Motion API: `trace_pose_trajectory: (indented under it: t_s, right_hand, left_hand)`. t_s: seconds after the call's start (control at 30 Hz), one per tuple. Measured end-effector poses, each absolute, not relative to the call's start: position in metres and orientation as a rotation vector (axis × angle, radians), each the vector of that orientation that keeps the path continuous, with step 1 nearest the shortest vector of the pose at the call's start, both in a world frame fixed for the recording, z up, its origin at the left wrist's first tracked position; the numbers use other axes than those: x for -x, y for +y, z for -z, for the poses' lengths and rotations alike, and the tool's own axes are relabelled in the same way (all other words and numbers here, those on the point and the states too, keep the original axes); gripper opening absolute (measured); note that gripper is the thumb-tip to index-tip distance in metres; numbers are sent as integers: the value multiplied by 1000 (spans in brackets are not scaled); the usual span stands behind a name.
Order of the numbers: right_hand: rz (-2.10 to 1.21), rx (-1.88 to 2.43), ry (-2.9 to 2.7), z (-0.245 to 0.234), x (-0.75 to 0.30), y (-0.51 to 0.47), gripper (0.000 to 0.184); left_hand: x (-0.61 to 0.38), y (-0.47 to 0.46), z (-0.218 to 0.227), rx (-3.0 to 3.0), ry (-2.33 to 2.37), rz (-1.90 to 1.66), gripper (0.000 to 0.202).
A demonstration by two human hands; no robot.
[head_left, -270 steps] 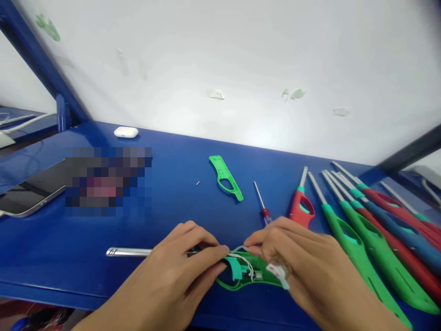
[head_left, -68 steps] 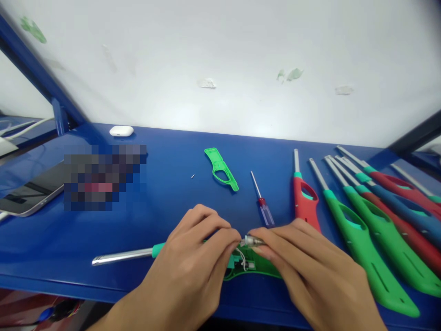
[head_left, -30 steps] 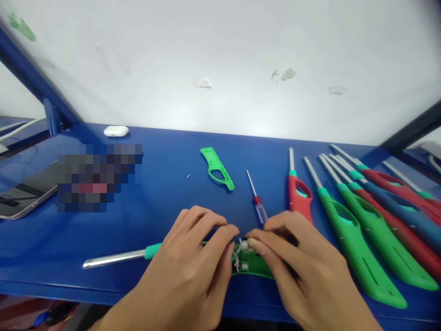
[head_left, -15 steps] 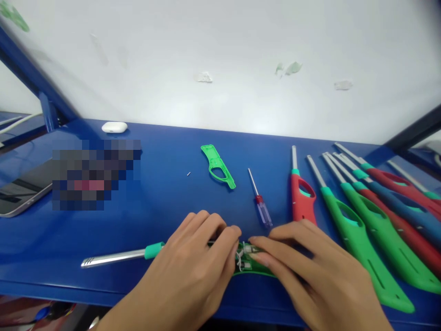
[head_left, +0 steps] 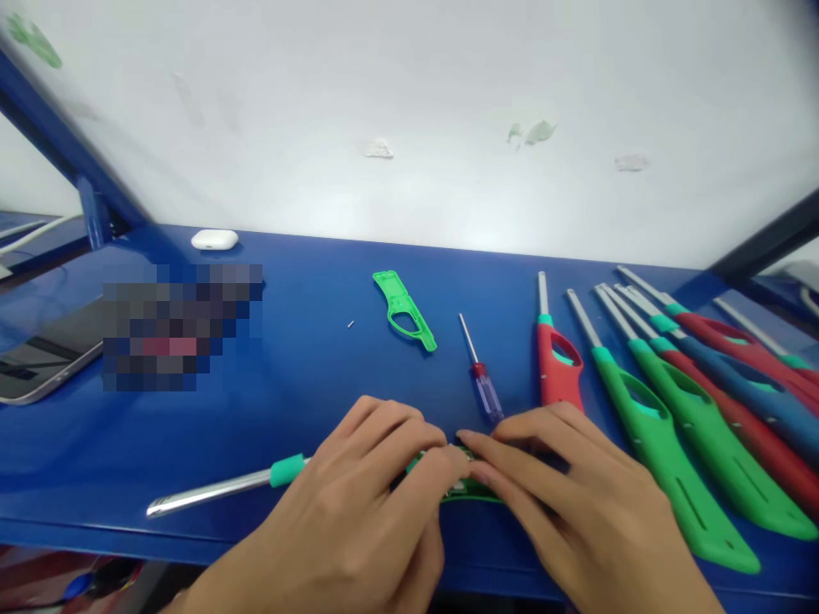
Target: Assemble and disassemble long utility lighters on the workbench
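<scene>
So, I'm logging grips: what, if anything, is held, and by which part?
The left hand holds the opened green stick lighter by its handle, near the barrel. The right hand is farther along the handle; whether it grips anything is hidden.

Head-worn camera; looks forward and down over left hand (head_left: 358, 495) and right hand (head_left: 572, 477); grip near (low, just right of centre); blue tabletop (head_left: 300, 341), then white wall (head_left: 307, 111) beyond grip.

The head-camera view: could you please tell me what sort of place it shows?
Probably a makeshift workspace: a blue painted shelf holds a slim purple-handled screwdriver and long-nosed green plastic lighters.
</scene>
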State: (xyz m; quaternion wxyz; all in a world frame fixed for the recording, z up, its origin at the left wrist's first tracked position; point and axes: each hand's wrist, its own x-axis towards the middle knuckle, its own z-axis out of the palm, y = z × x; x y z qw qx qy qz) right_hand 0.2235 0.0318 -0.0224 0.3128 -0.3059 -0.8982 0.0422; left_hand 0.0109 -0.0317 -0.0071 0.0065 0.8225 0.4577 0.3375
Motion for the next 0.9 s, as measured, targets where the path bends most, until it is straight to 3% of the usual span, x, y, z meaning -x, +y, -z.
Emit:
trace_pose_trajectory:
  t_s: [0.9]
  right_hand:
    - [-237, 838, -2357, 21, -221, 31, 15]
  left_hand:
    - [-6, -35, 8, -2598, 1391, -1025, 27]
